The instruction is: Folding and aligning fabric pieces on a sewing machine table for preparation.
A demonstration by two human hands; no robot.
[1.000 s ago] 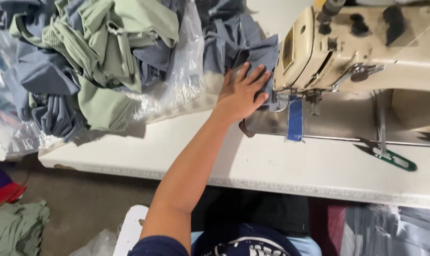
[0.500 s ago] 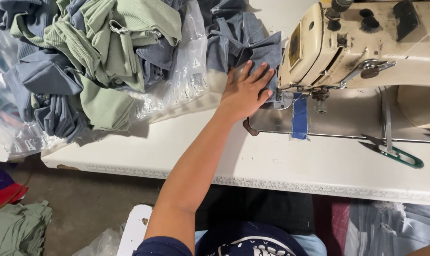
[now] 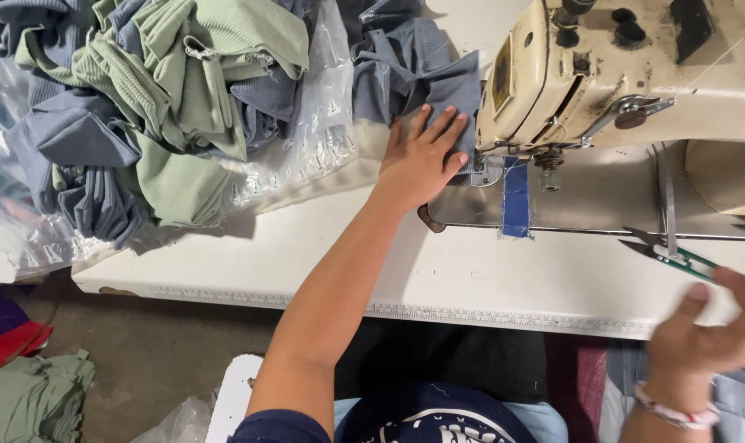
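— Where's my left hand (image 3: 422,160)?
— Flat, fingers spread, pressing the blue-grey fabric piece (image 3: 438,90) just left of the sewing machine (image 3: 635,74).
— And my right hand (image 3: 713,328)?
— Loosely open, holding nothing, near the green thread snips (image 3: 676,258); the fabric lies well apart from it.
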